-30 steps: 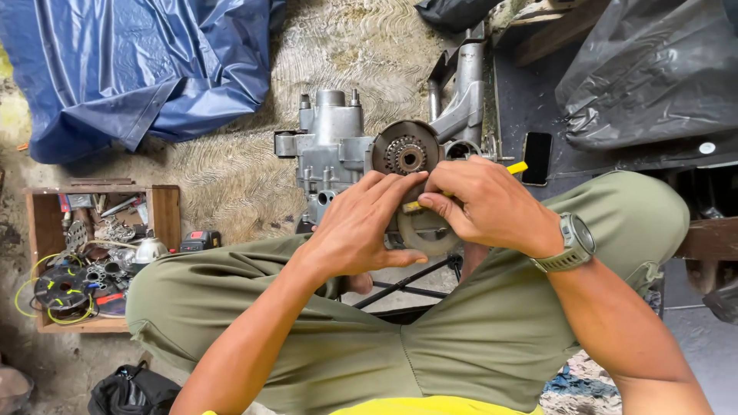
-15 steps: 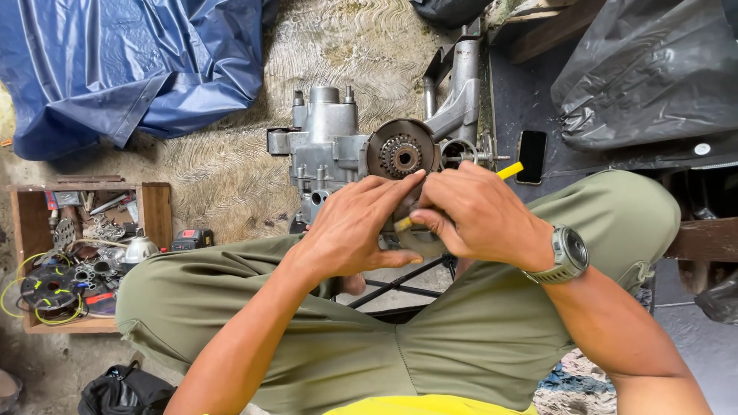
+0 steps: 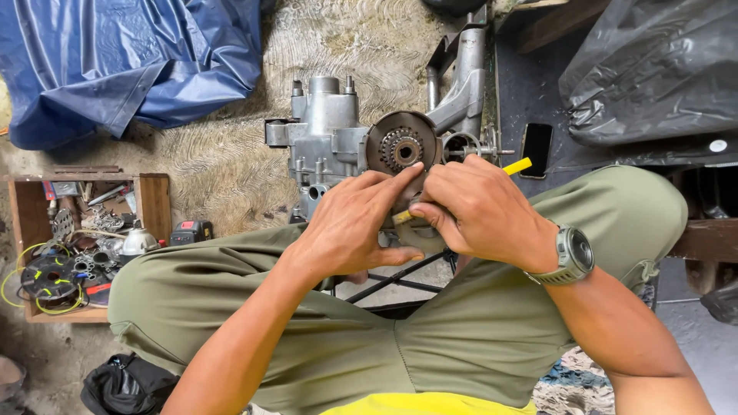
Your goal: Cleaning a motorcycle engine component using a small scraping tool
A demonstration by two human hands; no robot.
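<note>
The right hand [image 3: 480, 207] has its grip pinched tight on a yellow-handled tool [image 3: 516, 166], whose handle pokes out toward two o'clock. The left hand [image 3: 355, 227] lies half-curled, fingertips on the toothed round hub [image 3: 401, 146] of the grey engine casing [image 3: 327, 134], at twelve o'clock above the knees.

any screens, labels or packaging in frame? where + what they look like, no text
Phone: on dark sheet right of the engine casing, flat black rectangle, screen dark.
Wristwatch: on right hand's wrist, round grey case, dark face.
Round white sticker: on black plastic sheet, far right.
No packages seen.
</note>
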